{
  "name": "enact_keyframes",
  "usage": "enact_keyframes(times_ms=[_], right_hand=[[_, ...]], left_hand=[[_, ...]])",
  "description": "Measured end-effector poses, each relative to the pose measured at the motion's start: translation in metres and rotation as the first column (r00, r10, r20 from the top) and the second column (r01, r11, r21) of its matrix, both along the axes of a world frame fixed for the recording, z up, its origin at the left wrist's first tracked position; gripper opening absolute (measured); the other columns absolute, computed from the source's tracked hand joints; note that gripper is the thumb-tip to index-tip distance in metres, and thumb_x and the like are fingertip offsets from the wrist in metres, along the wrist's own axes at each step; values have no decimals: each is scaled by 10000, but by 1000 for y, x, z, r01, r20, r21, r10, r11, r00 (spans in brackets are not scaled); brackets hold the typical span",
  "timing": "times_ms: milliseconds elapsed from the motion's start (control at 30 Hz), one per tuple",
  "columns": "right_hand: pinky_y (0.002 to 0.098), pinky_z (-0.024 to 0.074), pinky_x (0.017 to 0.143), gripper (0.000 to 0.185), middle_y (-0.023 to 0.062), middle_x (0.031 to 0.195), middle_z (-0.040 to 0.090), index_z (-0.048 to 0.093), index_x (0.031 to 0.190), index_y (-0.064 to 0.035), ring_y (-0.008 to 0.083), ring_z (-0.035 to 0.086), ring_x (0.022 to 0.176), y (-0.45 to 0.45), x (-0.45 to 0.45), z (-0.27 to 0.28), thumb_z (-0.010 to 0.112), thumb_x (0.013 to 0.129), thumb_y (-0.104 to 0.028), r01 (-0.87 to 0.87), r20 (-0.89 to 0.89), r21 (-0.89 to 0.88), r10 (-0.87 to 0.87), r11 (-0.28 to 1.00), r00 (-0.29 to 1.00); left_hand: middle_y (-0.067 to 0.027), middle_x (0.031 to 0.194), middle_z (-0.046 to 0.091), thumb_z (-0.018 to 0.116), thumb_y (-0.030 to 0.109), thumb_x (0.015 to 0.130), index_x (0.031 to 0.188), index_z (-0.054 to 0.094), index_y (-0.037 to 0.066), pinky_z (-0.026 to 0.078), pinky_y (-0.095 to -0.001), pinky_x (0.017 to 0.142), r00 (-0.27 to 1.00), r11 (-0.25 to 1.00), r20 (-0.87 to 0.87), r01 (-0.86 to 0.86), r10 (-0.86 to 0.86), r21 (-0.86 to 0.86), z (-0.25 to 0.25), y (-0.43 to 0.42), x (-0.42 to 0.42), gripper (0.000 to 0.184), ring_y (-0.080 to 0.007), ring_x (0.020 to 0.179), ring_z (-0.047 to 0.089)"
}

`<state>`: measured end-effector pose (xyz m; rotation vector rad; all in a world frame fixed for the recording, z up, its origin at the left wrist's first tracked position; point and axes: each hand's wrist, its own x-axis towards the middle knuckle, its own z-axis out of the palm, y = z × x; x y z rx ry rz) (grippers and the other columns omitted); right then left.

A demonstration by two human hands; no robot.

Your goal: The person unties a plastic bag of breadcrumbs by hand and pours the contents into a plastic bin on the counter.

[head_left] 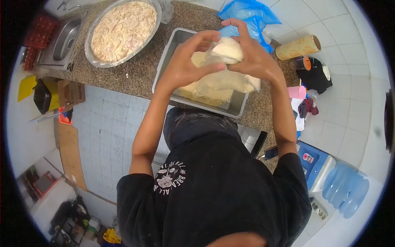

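Note:
Over a grey metal tray (240, 110), both hands are raised around a clear plastic bag (224, 80) with pale, powdery contents. My left hand (190, 64) curls at the bag's left side, its thumb against the plastic. On the other side my right hand (257, 57) grips the bag, fingers bent over its top. A whitish rounded bulge of the bag shows between the two hands. Pale yellow crumbs (214, 99) lie in the tray below, partly hidden by the bag and my left hand. What the bag contains exactly, I cannot tell.
A large metal bowl (89, 57) of battered-looking pieces stands left on the granite counter (135, 80). Blue plastic bags (255, 18) lie behind the tray. A roll of film (298, 47) and a pink cup (297, 92) are at right. A sink (66, 39) is far left.

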<state>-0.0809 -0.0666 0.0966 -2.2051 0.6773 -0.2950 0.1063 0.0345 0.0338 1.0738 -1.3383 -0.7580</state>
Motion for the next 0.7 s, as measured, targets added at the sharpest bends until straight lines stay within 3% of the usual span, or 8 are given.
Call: enact_keyframes(times_ms=[67,167,300,433,500,533,633,700], right_hand=[[401,492,840,839,183,1080,636,276,1370,-131,352,645,917,1,2,-10,735,669,-100,37,5,-9,-37,999,999],[400,479,883,873,177,1106,629,261,1377,-129,351,637,959,4,0,-26,782,677,-151,110,30,-1,-110,994,993],[386,459,959,806,137,1150,620,368,1354,-123,283,602,1073,3,-22,-83,844,718,-256,169,179,33,-172,985,969],[378,472,949,659,112,1215,595,494,1289,-105,238,576,1116,17,-52,-165,839,751,-264,348,132,-35,-340,937,931],[364,486,926,512,89,1222,598,580,1209,-89,226,578,1114,35,-51,-188,817,780,-237,462,88,309,-509,831,856],[364,486,926,512,89,1222,598,580,1209,-89,226,578,1114,41,-51,-189,817,780,-237,458,89,310,-506,833,858],[351,498,897,419,70,1202,616,603,1187,-86,211,604,1071,57,-41,-169,776,826,-215,465,259,198,-504,863,824],[340,521,843,282,81,1071,676,653,1136,-70,204,653,972,58,-41,-167,716,877,-164,485,249,-70,-455,872,855]], left_hand=[[-50,1065,685,792,160,792,1102,678,80,515,-305,789,990,998,130,64,-61,-19,-2,-17,4,341,-183,912,644],[-39,917,691,777,140,804,956,708,49,496,-279,675,987,996,152,69,-60,-50,-5,-20,6,190,-142,786,626],[-37,902,689,771,133,806,948,703,48,477,-275,664,975,996,212,73,-61,-50,-10,-22,13,179,-140,782,620],[-26,887,668,757,124,812,918,684,37,460,-265,690,973,998,224,58,-59,13,-7,-24,27,154,-127,786,602],[-19,887,657,745,112,820,900,675,25,455,-256,730,968,996,234,74,-85,57,-2,-25,34,138,-115,812,596],[-14,890,652,745,113,822,898,667,26,451,-254,731,960,995,269,62,-81,76,0,-24,36,140,-111,821,590],[-12,898,648,747,113,822,903,657,35,448,-255,738,948,993,310,36,-69,110,-3,-25,43,144,-107,836,581],[-14,903,649,748,112,822,910,656,42,450,-258,744,947,993,316,27,-63,118,-6,-27,46,146,-107,841,578]])
